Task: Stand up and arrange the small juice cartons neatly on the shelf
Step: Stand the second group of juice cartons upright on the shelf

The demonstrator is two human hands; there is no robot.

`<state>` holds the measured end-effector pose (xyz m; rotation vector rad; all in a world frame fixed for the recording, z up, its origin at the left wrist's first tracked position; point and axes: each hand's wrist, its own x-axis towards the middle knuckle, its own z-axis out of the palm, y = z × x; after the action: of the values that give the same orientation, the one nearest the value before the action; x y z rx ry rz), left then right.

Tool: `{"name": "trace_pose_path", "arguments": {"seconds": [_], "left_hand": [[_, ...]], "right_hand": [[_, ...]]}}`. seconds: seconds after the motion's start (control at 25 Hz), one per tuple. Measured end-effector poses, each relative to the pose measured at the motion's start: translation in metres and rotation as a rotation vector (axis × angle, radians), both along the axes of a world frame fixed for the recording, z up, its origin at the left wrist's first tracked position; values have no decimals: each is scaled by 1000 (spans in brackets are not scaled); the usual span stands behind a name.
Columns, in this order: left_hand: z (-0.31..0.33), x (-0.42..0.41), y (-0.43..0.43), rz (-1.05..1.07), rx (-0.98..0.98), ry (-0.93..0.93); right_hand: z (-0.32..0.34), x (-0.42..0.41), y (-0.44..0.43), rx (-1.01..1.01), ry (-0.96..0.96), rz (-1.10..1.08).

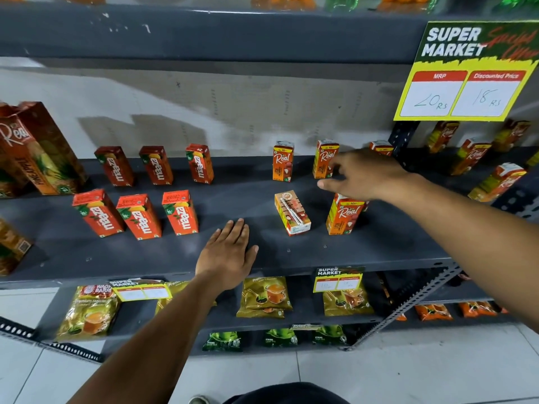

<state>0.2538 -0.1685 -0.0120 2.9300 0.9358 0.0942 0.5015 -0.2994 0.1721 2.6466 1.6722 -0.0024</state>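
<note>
Nowhere is anything gripped. The right hand (366,177) is held open above the grey shelf (116,252), fingers spread and thumb pointing left, with nothing between them; it is poised over the front upright Real carton (344,215), whose top is partly hidden beneath the palm. Whether the hand touches that carton cannot be told. The left hand (227,255) is laid flat, palm down, near the shelf's front edge, fingers straight and together, and nothing is held by it either.

Between the two hands one small Real carton is seen lying on its back (292,212), straw side up, just left of the upright one. Behind it, two more Real cartons (283,161) are stood in a row at the back, and a third is mostly hidden behind the right hand. To the left, six Maaza cartons (139,215) are arranged upright in two rows of three. A tall pineapple juice pack (43,150) is stood at the far left. A yellow price sign (466,71) is hung at upper right.
</note>
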Motion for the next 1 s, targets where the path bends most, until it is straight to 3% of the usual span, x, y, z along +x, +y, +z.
{"name": "trace_pose_path", "arguments": {"seconds": [0.08,0.2,0.52,0.68,0.84,1.0], "left_hand": [[0,0,0,-2,-4,-2],[0,0,-1,1,-12,6],[3,-2,0,-7,-38,3],[3,-2,0,-15,-30,-3],[3,-1,0,-12,-32,10],[2,0,0,-10,-26,16]], "right_hand": [[0,-12,14,102,45,83],[-20,-36,50,32,82,125],[-102,-45,109,-44,128,-174],[-105,-37,105,45,194,-211],[-89,-36,93,324,318,-195],[-85,-47,75,425,330,-142]]}}
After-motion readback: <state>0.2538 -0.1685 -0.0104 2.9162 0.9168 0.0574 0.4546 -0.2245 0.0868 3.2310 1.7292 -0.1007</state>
